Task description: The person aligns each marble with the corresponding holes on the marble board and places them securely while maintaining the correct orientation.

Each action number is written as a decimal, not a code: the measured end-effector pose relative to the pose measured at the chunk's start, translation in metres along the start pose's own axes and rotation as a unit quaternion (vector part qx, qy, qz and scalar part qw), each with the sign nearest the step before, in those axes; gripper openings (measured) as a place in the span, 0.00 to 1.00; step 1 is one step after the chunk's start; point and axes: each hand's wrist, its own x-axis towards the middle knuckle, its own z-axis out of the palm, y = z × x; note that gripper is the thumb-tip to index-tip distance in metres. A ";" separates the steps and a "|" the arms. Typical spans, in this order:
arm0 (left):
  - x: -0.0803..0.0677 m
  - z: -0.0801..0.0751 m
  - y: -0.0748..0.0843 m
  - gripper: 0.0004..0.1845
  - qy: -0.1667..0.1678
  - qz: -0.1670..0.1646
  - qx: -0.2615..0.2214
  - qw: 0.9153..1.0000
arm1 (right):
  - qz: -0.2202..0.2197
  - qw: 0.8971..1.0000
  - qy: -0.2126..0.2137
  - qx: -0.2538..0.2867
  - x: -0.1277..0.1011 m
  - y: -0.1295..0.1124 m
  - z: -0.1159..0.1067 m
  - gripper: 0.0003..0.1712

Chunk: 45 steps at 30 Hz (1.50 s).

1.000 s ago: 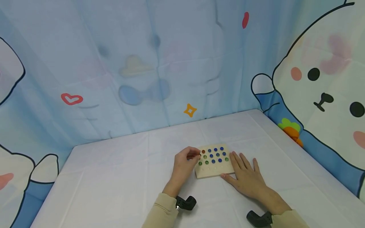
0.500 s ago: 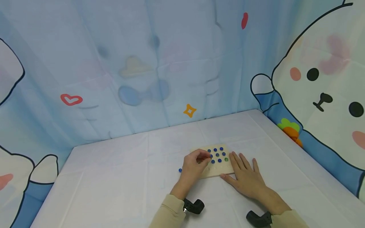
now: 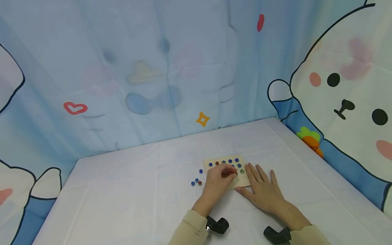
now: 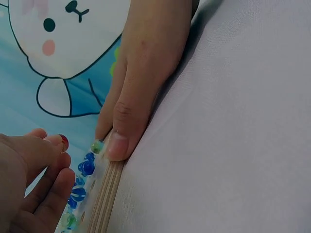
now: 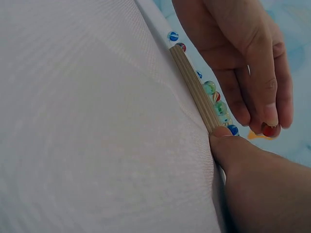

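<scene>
My left hand point(image 3: 216, 183) is over the pale wooden board point(image 3: 244, 182), pinching a red marble point(image 5: 267, 130) between thumb and fingertips. Blue, green and red marbles sit in rows on the board; a green marble point(image 3: 242, 171) is near its right side. Part of the rows is hidden behind the left hand in the head view. My right hand point(image 3: 264, 187) rests at the board's right edge, fingers straight and spread. Its thumb point(image 4: 117, 145) touches the board's layered side edge in the left wrist view.
Several loose marbles lie on the white cloth left of the board, among them a blue marble point(image 3: 200, 171) and a red marble point(image 3: 200, 183). The white-covered table point(image 3: 122, 190) meets a printed blue curtain point(image 3: 122, 68) behind.
My left hand has moved rightward from the board's left edge to over its middle, uncovering the loose marbles at the left. The right hand stays against the board.
</scene>
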 end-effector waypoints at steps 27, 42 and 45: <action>0.008 0.031 0.003 0.06 -0.015 -0.023 -0.001 1.000 | -0.017 1.000 0.011 -0.001 -0.003 -0.001 -0.002 0.55; 0.005 0.041 0.005 0.09 -0.002 0.015 0.090 0.996 | -0.024 0.999 0.022 0.008 -0.004 0.004 -0.001 0.49; 0.006 0.041 0.007 0.09 -0.003 0.017 0.086 0.996 | -0.021 0.999 0.021 0.012 -0.003 0.006 -0.001 0.50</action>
